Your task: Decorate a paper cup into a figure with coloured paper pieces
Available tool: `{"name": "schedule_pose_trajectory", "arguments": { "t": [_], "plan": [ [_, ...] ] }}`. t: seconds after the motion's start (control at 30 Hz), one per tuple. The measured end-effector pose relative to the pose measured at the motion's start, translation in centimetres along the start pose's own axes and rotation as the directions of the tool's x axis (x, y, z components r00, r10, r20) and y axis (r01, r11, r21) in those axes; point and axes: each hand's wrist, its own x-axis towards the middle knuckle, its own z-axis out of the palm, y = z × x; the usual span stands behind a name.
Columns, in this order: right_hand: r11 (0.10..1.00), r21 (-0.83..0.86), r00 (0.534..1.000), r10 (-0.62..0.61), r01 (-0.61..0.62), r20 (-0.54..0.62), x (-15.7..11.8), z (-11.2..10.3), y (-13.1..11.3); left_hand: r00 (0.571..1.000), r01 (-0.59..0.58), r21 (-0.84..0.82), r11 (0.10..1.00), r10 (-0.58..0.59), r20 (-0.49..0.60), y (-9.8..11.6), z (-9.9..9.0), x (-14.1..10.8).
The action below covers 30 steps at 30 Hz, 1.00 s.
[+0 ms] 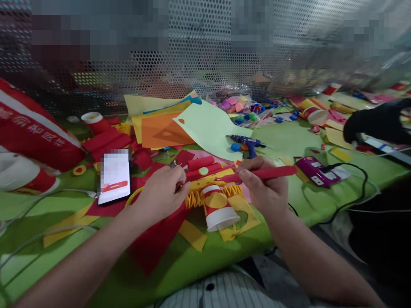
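My right hand (268, 184) is closed round a slim red tube (279, 173), perhaps rolled paper or a marker; its left end points at the craft pieces. Opposite it, my left hand (165, 186) has its fingers curled together beside a yellow spotted strip (202, 183); what they pinch, if anything, is hidden. Several red paper rolls, among them a short red roll (201, 163), lie just beyond this strip. Below it lies a red and white paper cup (221, 218) with a yellow disc, flanked by folded yellow paper (195, 199).
A lit phone (114, 177) leans left of my left hand. Coloured sheets (205, 124) and a blue glue gun (248, 143) lie behind. A purple box (316, 171) with a black cable is at right. A large red bag (35, 128) and a mesh barrier (199, 38) border the table.
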Motion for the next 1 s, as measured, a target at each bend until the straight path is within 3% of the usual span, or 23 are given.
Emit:
{"name": "schedule_pose_trajectory", "arguments": {
  "t": [0.1, 0.23, 0.5, 0.67, 0.83, 1.0],
  "plan": [
    [0.999, -0.043, 0.998, -0.026, 0.028, 0.065, -0.3, 1.6, -1.4, 0.999, -0.042, -0.063, 0.997, 0.043, 0.015, 0.8, -0.3, -0.6],
    [0.994, -0.065, 0.995, -0.09, 0.093, 0.053, -0.5, 3.1, -2.2, 0.994, -0.107, -0.137, 0.985, 0.108, 0.002, 1.3, -0.5, -1.3],
    [0.997, 0.007, 0.995, -0.081, 0.08, 0.059, -0.8, 3.6, -2.3, 0.982, -0.189, -0.115, 0.975, 0.188, -0.023, 1.5, -0.6, -1.7],
    [0.996, 0.044, 0.969, -0.081, 0.073, 0.231, 0.2, 4.0, -3.1, 0.992, -0.12, -0.133, 0.984, 0.124, 0.019, 1.9, -1.2, -1.8],
    [0.99, 0.143, 0.936, -0.034, -0.017, 0.351, 1.4, 4.6, -4.0, 0.999, -0.029, -0.179, 0.983, 0.026, -0.019, 2.0, -1.8, -2.1],
    [0.972, 0.212, 0.921, 0.01, -0.1, 0.389, 1.8, 4.9, -3.5, 1.0, -0.002, -0.115, 0.993, -0.001, -0.032, 1.7, -1.7, -1.9]
  ]
}}
